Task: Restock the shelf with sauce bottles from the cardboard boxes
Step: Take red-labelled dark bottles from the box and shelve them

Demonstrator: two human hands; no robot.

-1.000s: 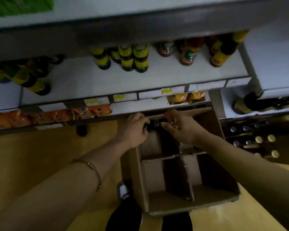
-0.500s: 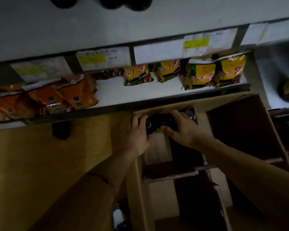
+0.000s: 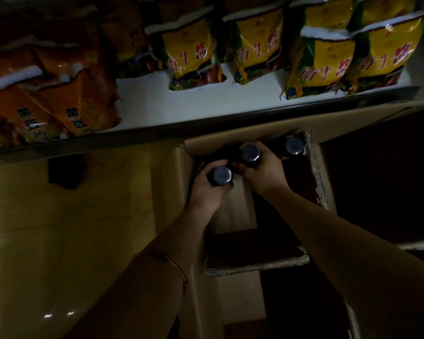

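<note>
A white shelf (image 3: 201,104) with a dark front edge runs across the top of the view, smooth and flat. Below it lies a glossy tan floor (image 3: 59,241) that catches two small glints of light. A brown cardboard box (image 3: 167,192) stands open on the floor against the shelf's front edge, its matte walls and corrugated dividers (image 3: 255,265) splitting it into square compartments.

On the shelf stand crinkled plastic pouches: orange packets (image 3: 66,106) at the left and yellow packets (image 3: 323,62) at the right, the yellow ones printed with large red Chinese characters; the writing on the orange ones is too dim to read.

In the far row of the box, the left hand (image 3: 206,189) grips a dark sauce bottle (image 3: 221,176), its fingers curled round the neck just under the round, shiny cap, which faces the camera. The right hand (image 3: 264,172) grips a second bottle (image 3: 250,154) the same way, fingers wrapped round the neck and the cap showing above them. The two hands touch or nearly touch. A third bottle (image 3: 294,146) stands untouched in the far right compartment, just beside the right hand. A thin bracelet (image 3: 174,265) circles the left forearm.
</note>
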